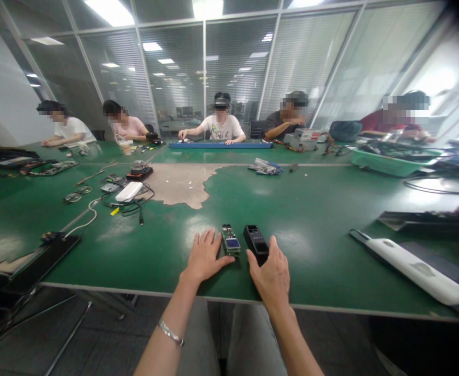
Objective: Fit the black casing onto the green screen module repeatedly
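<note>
A small circuit board with a blue display (pixel 232 244) lies on the green tabletop in front of me. My left hand (pixel 204 256) rests flat just left of the board, fingers spread, with the thumb reaching to its near end. To the right of the board lies an elongated black plastic housing (pixel 256 241) with window cutouts. My right hand (pixel 271 266) is at the housing's near end, thumb on its left side and fingers along its right side. The palm hides that lower end.
Left of centre are a white power adapter (pixel 129 191) and tangled cables. A long white device (pixel 417 266) lies at right, near a green basket (pixel 389 162). Gloves (pixel 266 166) lie farther back. Several people sit across the table (pixel 311 209).
</note>
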The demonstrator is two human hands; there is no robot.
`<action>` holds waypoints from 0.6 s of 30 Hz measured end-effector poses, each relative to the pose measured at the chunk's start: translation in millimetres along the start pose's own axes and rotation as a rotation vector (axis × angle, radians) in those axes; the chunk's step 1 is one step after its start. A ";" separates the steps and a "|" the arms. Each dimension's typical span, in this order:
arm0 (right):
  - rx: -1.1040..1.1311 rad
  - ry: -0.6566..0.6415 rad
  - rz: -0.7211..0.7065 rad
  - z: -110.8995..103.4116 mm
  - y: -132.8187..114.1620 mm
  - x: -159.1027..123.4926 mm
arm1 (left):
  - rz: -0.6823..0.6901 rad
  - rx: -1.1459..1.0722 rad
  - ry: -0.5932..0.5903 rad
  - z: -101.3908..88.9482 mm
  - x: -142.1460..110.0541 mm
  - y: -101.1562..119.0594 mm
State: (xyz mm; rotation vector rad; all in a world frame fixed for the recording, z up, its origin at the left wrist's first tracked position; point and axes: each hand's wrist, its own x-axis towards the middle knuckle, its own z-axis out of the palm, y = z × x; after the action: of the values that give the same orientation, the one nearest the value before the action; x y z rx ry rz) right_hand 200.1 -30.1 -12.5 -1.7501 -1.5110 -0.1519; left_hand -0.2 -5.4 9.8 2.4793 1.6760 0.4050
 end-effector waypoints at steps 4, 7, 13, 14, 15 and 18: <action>0.010 0.014 -0.029 -1.9 -1.3 -0.2 | 0.003 -0.003 0.014 0.3 -0.9 0.5; 0.001 0.025 -0.037 -4.3 -3.3 -0.5 | 0.001 -0.001 0.013 0.0 -2.1 0.7; -0.006 0.026 -0.035 -4.2 -3.6 -1.1 | 0.004 -0.015 0.011 -3.2 -5.6 0.8; -0.006 0.030 -0.037 -3.6 -3.2 -1.2 | 0.006 -0.015 0.010 -3.9 -6.1 1.0; -0.009 0.034 -0.040 -3.0 -3.0 -1.3 | 0.007 -0.016 0.009 -4.6 -6.4 1.1; -0.026 0.042 -0.069 -2.7 -3.2 -1.6 | 0.006 -0.021 0.005 -5.9 -6.9 1.3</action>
State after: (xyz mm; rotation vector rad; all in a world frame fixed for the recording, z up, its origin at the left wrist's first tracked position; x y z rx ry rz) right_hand 197.9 -33.1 -10.0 -1.7056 -1.5465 -0.2431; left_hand -3.2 -12.6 14.7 2.4710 1.6579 0.4269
